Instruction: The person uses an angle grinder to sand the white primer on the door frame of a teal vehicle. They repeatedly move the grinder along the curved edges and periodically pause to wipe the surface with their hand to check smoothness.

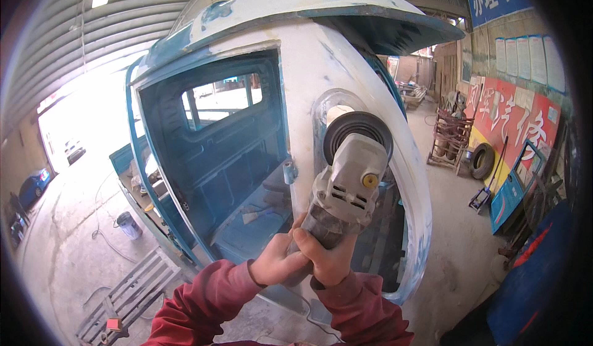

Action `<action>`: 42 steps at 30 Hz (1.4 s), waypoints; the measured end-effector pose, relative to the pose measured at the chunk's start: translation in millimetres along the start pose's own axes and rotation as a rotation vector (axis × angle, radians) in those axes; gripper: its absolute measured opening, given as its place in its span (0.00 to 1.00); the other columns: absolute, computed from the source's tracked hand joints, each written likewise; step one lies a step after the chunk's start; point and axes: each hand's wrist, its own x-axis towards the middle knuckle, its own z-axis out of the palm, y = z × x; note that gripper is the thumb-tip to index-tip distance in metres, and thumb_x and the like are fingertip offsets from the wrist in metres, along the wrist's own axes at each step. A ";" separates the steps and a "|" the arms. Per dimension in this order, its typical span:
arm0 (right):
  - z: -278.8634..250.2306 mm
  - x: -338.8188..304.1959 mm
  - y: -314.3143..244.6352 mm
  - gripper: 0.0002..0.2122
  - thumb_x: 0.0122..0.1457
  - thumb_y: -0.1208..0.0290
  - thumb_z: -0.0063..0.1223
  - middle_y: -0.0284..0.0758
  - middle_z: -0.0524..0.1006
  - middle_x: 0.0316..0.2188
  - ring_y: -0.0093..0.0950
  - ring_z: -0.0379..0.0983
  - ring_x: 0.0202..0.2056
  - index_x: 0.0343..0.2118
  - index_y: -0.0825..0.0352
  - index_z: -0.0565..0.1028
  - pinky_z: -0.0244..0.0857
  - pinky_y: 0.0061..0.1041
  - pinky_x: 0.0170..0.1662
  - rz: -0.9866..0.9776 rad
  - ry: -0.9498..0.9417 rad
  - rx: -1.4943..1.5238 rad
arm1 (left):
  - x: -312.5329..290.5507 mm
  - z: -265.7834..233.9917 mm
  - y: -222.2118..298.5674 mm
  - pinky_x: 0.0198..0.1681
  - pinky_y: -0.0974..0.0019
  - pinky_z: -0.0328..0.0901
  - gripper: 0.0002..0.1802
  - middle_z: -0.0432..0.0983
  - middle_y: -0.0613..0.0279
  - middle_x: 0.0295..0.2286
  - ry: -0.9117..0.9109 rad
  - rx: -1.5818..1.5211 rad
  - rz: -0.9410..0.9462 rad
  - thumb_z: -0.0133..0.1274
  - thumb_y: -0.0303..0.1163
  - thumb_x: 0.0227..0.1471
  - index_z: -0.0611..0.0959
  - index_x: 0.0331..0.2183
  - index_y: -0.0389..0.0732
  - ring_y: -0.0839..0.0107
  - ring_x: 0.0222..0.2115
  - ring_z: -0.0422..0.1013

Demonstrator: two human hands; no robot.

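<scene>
My left hand (279, 261) and my right hand (328, 254) are both closed around the dark body of a power sander (346, 188). Its head is grey with a yellow cap on the side. At its far end the round black pad (330, 137) is at the front pillar of a vehicle cab (309, 68), over a bare grey ring-shaped patch; whether it touches or spins I cannot tell. White filler or primer covers much of the blue cab. The door opening (216, 142) to the left shows a blue interior. A cord (309, 312) hangs below my hands.
A slatted metal bench (133, 293) and a bucket (128, 225) stand on the floor at left, with a cable nearby. At right are a tyre (482, 161), a blue door panel (516, 188), a floor jack (480, 199) and a rack (450, 136). The roof visor (401, 28) overhangs the pillar.
</scene>
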 end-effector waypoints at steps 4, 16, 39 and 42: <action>5.4 7.8 -2.9 0.12 0.50 0.77 0.67 0.34 0.80 0.33 0.22 0.76 0.34 0.38 0.73 0.79 0.70 0.23 0.40 -0.013 -0.022 0.006 | 3.7 -3.0 -0.3 0.50 0.63 0.66 0.27 0.78 0.51 0.43 0.059 -0.010 0.063 0.53 0.41 0.56 0.78 0.48 0.28 0.67 0.45 0.73; 17.2 29.6 -5.3 0.12 0.52 0.75 0.66 0.34 0.80 0.33 0.22 0.76 0.33 0.39 0.73 0.78 0.70 0.24 0.39 -0.030 -0.108 -0.073 | 12.9 -18.2 7.7 0.48 0.65 0.66 0.28 0.78 0.56 0.42 0.058 -0.054 0.117 0.52 0.44 0.59 0.76 0.50 0.29 0.71 0.44 0.71; 35.3 43.1 -4.3 0.16 0.50 0.75 0.66 0.36 0.79 0.35 0.24 0.76 0.35 0.42 0.72 0.76 0.70 0.26 0.40 0.013 -0.070 -0.135 | 18.9 -30.9 17.4 0.49 0.65 0.66 0.33 0.77 0.56 0.44 0.078 -0.085 0.088 0.49 0.52 0.61 0.76 0.50 0.28 0.71 0.45 0.71; 30.4 38.6 -5.4 0.15 0.50 0.75 0.66 0.35 0.80 0.33 0.23 0.76 0.34 0.41 0.72 0.77 0.70 0.25 0.40 0.006 -0.083 -0.129 | 18.1 -28.2 17.0 0.51 0.65 0.65 0.33 0.76 0.55 0.45 0.053 -0.087 0.101 0.50 0.51 0.60 0.75 0.51 0.28 0.70 0.46 0.70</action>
